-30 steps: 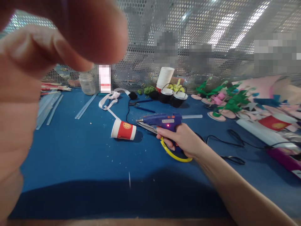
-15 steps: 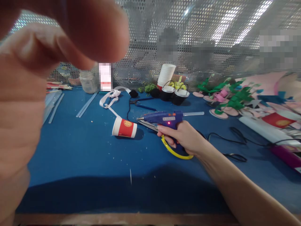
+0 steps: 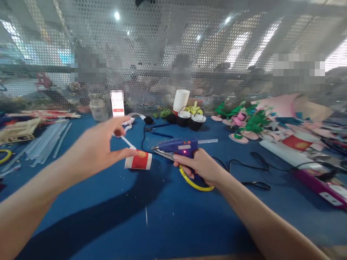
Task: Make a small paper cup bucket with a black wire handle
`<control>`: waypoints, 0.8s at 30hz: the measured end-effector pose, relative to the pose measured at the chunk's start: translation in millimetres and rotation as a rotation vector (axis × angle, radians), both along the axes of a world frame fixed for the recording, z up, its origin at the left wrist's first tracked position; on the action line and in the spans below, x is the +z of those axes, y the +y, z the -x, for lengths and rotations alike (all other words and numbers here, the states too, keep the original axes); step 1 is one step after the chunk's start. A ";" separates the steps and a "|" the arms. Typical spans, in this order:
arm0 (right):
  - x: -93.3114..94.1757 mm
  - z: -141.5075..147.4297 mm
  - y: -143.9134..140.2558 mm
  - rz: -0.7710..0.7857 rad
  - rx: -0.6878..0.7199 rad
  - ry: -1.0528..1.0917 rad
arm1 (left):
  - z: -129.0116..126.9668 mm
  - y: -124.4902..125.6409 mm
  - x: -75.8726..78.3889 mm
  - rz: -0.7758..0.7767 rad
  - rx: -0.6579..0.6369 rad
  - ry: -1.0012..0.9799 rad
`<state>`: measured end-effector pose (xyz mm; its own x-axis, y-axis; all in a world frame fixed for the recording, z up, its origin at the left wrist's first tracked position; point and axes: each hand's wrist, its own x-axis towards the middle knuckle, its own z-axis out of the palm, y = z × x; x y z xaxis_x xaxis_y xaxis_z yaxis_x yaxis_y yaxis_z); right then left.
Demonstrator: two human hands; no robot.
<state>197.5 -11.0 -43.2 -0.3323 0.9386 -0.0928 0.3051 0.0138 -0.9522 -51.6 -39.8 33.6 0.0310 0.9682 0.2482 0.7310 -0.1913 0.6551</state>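
A hot glue gun (image 3: 177,145), dark blue with a red light and a clear glue stick out of its back, is gripped in my right hand (image 3: 206,167). Beneath the same fingers are scissors with a yellow handle (image 3: 195,185); whether they are held too or lie on the table is unclear. My left hand (image 3: 90,150) is open, thumb and fingers apart. Its thumb overlaps a white and red paper cup (image 3: 139,163) lying on its side; contact cannot be told. White ribbon (image 3: 129,142) runs to the cup from behind, partly hidden by my left hand.
Glue sticks (image 3: 46,142) lie on the left of the blue table (image 3: 114,220). Behind stand a jar (image 3: 99,110), a lit phone (image 3: 117,104), stacked cups (image 3: 181,101) and black-and-white buckets (image 3: 197,122). At right are paper plants (image 3: 255,122), cables (image 3: 251,164) and a purple power strip (image 3: 322,187).
My left hand has come down from close before the camera to beside the cup. The view has shifted upward and widened at left. My right hand keeps its grip on the glue gun.
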 end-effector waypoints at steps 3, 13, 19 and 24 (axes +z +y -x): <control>2.0 0.3 -0.8 0.007 0.035 -0.019 | -1.3 21.7 -34.4 0.202 -0.044 0.218; 4.2 6.0 -5.0 -0.075 0.069 -0.094 | -10.1 28.1 -97.8 0.327 -0.215 -0.429; -0.1 7.3 -6.0 -0.104 0.059 -0.143 | -9.6 21.5 -98.5 0.341 -0.084 -0.630; -8.2 7.8 -4.6 -0.088 0.041 -0.118 | -9.2 16.2 -101.0 0.351 -0.092 -0.595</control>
